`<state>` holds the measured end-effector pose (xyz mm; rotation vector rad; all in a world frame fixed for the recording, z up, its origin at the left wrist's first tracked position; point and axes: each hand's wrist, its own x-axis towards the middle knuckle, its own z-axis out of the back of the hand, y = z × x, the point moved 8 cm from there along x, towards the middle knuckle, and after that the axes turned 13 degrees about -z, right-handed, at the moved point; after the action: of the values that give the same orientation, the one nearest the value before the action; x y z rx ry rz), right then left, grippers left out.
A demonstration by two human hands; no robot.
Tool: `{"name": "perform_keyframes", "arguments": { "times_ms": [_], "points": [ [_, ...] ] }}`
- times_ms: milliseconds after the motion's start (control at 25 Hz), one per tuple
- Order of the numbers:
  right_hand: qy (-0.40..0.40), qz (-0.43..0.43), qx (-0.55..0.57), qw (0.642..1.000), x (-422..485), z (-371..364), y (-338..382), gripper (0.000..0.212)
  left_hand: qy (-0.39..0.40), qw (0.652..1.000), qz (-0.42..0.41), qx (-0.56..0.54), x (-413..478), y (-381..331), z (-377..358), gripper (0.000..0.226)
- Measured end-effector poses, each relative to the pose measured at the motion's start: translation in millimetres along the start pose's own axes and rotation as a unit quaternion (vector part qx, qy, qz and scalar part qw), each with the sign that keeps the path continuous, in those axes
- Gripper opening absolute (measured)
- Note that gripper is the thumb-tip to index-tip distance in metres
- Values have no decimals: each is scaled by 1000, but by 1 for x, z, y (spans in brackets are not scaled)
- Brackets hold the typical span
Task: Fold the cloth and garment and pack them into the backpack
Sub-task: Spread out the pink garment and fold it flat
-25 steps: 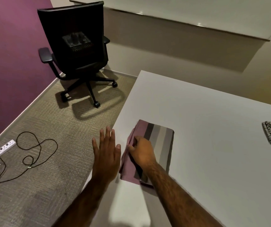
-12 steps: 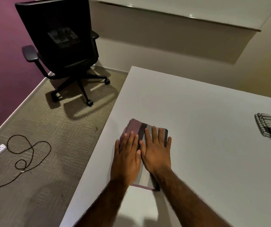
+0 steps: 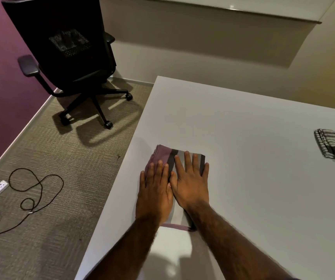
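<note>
While left hand and right hand lie flat, fingers straight, side by side on folded striped cloth (mauve, dark, grey bands), it sits near white table's left edge; second folded cloth far right

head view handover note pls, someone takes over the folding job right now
Left hand: flat, fingers straight, pressing on the purple and grey folded piece.
Right hand: flat beside the left, pressing the same piece.
That piece lies near the left edge of the white table. A black and white striped folded piece lies apart at the table's right side, with no hand on it.
Done: both pieces look folded.
Left: pack both into the backpack, which is not in view here.
</note>
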<state>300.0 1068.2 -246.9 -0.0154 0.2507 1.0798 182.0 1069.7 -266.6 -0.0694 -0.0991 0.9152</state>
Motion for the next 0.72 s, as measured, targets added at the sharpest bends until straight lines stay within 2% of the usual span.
{"name": "perform_keyframes", "arguments": {
  "times_ms": [120, 320, 440, 560, 720],
  "points": [
    [0, 5, 5, 1000, -1, 1, 1, 96, -3, 1000, -1, 2, 0, 0, 0, 67],
    [17, -1, -18, 1000, 0, -3, -2, 85, -2, 999, -18, 27, 1, -4, 2, 66],
    [48, 1, -23, 999, -7, 5, -2, 79, 25, 999, -18, 18, 3, -3, 7, 76],
    [26, 8, -17, 999, -40, 28, -12, 81, 27, 999, -34, 10, -6, -4, 22, 70],
    [-49, -41, 2, 998, -104, 59, -65, 80, -10, 997, -42, -57, -42, -28, 65, 72]
  ]
}}
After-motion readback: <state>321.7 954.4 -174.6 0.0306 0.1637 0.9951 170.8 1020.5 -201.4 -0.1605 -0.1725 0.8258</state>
